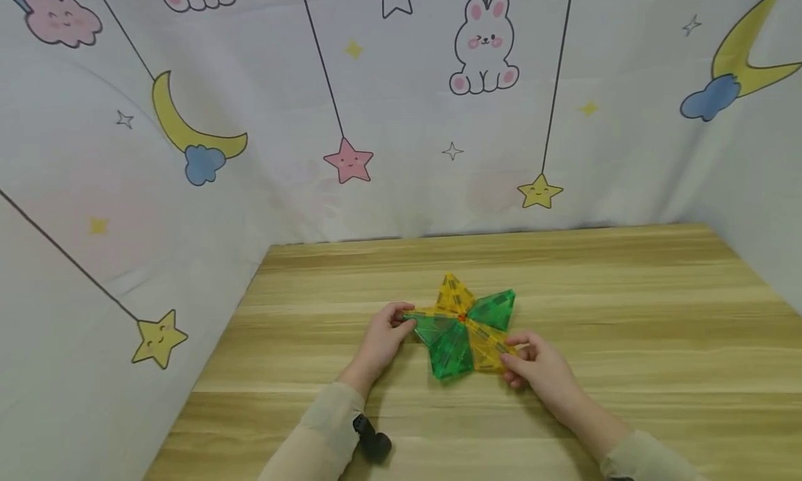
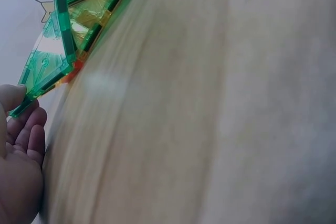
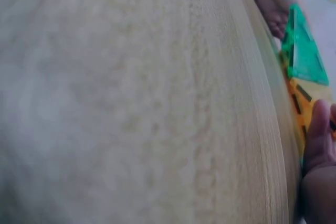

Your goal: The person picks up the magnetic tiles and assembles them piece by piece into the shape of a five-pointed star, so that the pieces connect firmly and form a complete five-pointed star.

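Observation:
A star of see-through green and yellow-orange magnetic tiles [image 1: 452,352] is between my two hands over the table. My left hand [image 1: 380,338] pinches its left point between thumb and fingers; the left wrist view shows the thumb on a green tile [image 2: 44,66] and the fingers beneath it. On the lower right point, my right hand [image 1: 541,369] pinches a yellow-orange tile [image 1: 491,349] between thumb and fingers. In the right wrist view, a green tile [image 3: 307,56] stands beyond the yellow part, with the left hand behind. Small orange-red corners meet at the star's centre.
The wood-grain table [image 1: 626,314] spreads around the star. Behind and beside it hangs a white cloth [image 1: 413,119] printed with stars, moons and bunnies. A black device [image 1: 374,443] sits by the left sleeve.

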`<state>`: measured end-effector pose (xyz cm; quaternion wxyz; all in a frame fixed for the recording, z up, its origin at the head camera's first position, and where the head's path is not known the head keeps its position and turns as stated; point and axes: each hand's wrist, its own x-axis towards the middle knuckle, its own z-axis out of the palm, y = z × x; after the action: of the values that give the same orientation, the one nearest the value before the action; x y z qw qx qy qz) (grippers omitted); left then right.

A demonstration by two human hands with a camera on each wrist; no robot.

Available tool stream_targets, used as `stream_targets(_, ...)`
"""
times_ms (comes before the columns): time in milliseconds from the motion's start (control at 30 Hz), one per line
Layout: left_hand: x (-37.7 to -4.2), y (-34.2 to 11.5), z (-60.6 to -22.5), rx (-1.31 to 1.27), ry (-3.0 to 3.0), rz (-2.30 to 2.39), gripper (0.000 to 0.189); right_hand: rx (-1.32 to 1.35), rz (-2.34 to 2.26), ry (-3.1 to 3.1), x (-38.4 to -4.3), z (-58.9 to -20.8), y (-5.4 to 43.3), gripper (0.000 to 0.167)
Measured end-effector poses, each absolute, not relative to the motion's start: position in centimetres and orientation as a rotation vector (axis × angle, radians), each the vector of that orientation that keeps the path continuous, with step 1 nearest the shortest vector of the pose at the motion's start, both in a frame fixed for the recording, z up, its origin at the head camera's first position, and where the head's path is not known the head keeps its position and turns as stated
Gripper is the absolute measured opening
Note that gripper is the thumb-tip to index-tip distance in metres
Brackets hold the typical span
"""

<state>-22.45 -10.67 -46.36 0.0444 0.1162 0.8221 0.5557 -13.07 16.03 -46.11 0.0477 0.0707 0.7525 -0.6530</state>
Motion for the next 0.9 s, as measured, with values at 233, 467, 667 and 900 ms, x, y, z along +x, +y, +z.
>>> stream_targets(233, -20.9, -10.1, -43.6, 0.355, 2.498, 1.715, 0.027, 0.122, -1.945, 2.309, -12.7, -46.1, 16.4, 0.035)
stream_targets(467, -21.0, -10.3, -43.9, 0.347, 2.463, 1.75, 0.028, 0.066, -1.922, 2.326, -12.6, -46.3, 16.3, 0.037)
stream_targets(667, -22.5, -10.6, -46.5, 0.328, 2.462, 1.739, 0.029, 0.085, -1.901, 2.355, -12.5, -46.3, 16.1, 0.036)
stream_targets(900, -22.7, -10.6, -46.8, 0.321, 2.486, 1.729, 0.026, 0.089, -1.87, 2.386, -12.6, -46.3, 16.0, 0.035)
